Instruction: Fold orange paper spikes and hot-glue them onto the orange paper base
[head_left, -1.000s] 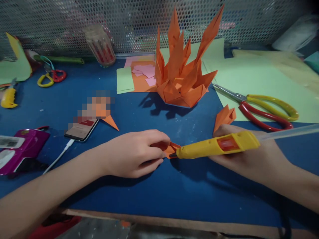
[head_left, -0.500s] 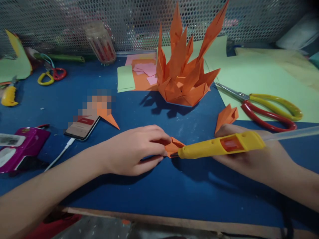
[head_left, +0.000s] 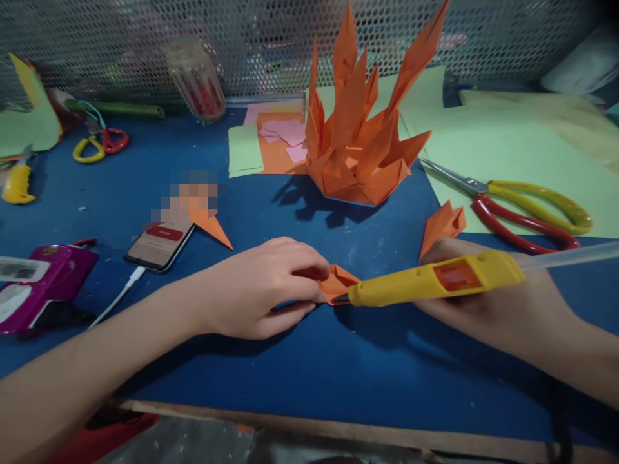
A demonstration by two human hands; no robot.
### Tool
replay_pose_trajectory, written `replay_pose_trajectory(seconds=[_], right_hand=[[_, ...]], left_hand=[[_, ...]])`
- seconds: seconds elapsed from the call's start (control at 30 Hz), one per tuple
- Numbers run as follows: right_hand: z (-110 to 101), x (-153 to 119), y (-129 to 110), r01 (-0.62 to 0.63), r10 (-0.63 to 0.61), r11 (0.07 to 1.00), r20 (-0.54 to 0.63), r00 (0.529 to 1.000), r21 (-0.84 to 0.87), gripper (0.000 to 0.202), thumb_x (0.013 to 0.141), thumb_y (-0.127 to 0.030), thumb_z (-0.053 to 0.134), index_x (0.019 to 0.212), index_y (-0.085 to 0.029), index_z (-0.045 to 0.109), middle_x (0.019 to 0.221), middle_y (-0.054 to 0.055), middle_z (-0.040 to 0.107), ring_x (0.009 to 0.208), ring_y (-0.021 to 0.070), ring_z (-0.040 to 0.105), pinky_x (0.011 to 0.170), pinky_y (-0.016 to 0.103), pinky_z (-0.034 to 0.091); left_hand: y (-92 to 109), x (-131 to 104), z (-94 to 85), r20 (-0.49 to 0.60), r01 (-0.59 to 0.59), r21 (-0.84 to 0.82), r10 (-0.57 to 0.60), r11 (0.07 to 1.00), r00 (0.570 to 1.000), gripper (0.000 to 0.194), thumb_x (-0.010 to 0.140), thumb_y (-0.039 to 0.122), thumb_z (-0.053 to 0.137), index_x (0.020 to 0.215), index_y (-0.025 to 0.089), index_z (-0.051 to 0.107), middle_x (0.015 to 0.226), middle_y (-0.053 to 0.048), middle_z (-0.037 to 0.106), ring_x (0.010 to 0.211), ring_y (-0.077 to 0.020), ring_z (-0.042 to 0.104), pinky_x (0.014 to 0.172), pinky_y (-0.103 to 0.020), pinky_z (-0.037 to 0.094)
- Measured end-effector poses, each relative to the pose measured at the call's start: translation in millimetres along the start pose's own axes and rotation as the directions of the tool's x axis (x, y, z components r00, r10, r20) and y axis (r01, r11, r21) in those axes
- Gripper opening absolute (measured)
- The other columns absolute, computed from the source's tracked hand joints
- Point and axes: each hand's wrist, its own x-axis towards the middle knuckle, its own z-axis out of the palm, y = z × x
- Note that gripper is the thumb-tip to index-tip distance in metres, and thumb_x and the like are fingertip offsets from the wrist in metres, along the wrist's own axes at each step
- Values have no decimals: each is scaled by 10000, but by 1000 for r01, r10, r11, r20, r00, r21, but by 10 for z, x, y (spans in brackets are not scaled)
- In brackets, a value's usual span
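Note:
My left hand [head_left: 271, 287] is closed on a small folded orange paper piece [head_left: 341, 280], pinning it near the middle of the blue table. In my right hand [head_left: 488, 316] is a yellow hot glue gun [head_left: 435, 280], with a clear glue stick [head_left: 575, 254] sticking out of its back end. Its dark nozzle touches or nearly touches the piece by my left fingertips. Just behind my right hand lies another folded orange piece [head_left: 442, 225]. Farther back stands a spiky orange origami model [head_left: 362, 148] made of several folded pieces.
Large red-and-yellow scissors [head_left: 522, 212] lie partly on green paper sheets [head_left: 507, 142] at right. At left are a phone [head_left: 162, 245] on a white cable, a purple device [head_left: 48, 283], smaller scissors [head_left: 101, 145] and a yellow cutter [head_left: 19, 183]. A jar [head_left: 196, 80] stands by the mesh.
The view has shifted very slightly. Both hands, the glue gun and the small orange piece keep nearly the same places relative to each other.

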Motion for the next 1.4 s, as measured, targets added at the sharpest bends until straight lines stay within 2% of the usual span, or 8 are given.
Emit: replay_pose_trajectory(seconds=[0.17, 0.27, 0.37, 0.5, 0.67, 0.87, 1.3, 1.4], right_hand=[[12, 51, -2, -50, 42, 993, -81, 996, -109, 247, 808, -412, 464, 635, -244, 410, 404, -74, 491, 328, 118, 523, 315, 207, 339], [30, 56, 19, -72, 53, 982, -111, 992, -176, 249, 816, -428, 438, 660, -234, 460, 406, -47, 529, 367, 157, 574, 339, 224, 387], [54, 53, 34, -82, 52, 977, -155, 987, -196, 251, 824, -398, 441, 654, -219, 491, 422, -18, 563, 395, 163, 596, 374, 225, 425], [85, 57, 37, -72, 24, 963, -185, 983, -259, 344, 852, -407, 403, 575, -218, 482, 424, 9, 573, 366, 160, 575, 338, 223, 386], [99, 51, 60, -31, -28, 941, -170, 985, -336, 410, 886, -467, 356, 572, -219, 450, 409, 9, 546, 333, 158, 545, 313, 220, 346], [89, 21, 85, 6, -43, 936, -98, 994, -352, 375, 882, -461, 361, 732, -173, 548, 431, 12, 550, 351, 182, 546, 324, 237, 343], [72, 25, 80, -34, 26, 956, -31, 999, -291, 286, 814, -392, 440, 581, -228, 415, 459, 39, 557, 379, 203, 551, 354, 268, 361], [62, 28, 70, -59, 42, 960, -68, 997, -274, 280, 807, -399, 441, 586, -228, 430, 429, 21, 529, 383, 199, 550, 365, 263, 358]], left_hand=[[-1, 5, -6, 9, 11, 13, -12, 1000, 1000, 227, 883, 129, 476, 950, 156, 692, 1092, -132, 655, 1049, -210, 592, 954, -375, 411], [15, 0, -16, 10, 37, 44, -37, 998, 999, 232, 885, 153, 479, 944, 166, 702, 1099, -131, 645, 1050, -210, 591, 976, -396, 384], [31, -9, -25, 9, 58, 61, -59, 996, 998, 248, 895, 166, 470, 948, 178, 711, 1111, -120, 644, 1055, -212, 585, 981, -400, 369], [36, -18, -24, -5, 69, 85, -69, 994, 998, 250, 901, 186, 469, 928, 198, 717, 1131, -99, 651, 1092, -236, 562, 977, -418, 356], [33, -21, -16, -6, 69, 97, -69, 993, 998, 249, 899, 191, 475, 930, 199, 722, 1122, -92, 656, 1094, -242, 551, 982, -415, 352], [40, -24, -24, 1, 68, 101, -69, 993, 998, 252, 903, 198, 471, 934, 205, 721, 1134, -95, 654, 1093, -243, 546, 952, -407, 377], [30, -48, -31, 27, 73, 80, -75, 994, 997, 228, 890, 186, 499, 958, 210, 715, 1177, -101, 650, 1110, -256, 548, 947, -416, 399], [24, -52, -23, 21, 74, 71, -76, 995, 997, 231, 889, 178, 498, 962, 210, 714, 1177, -103, 649, 1099, -251, 558, 956, -416, 403]])
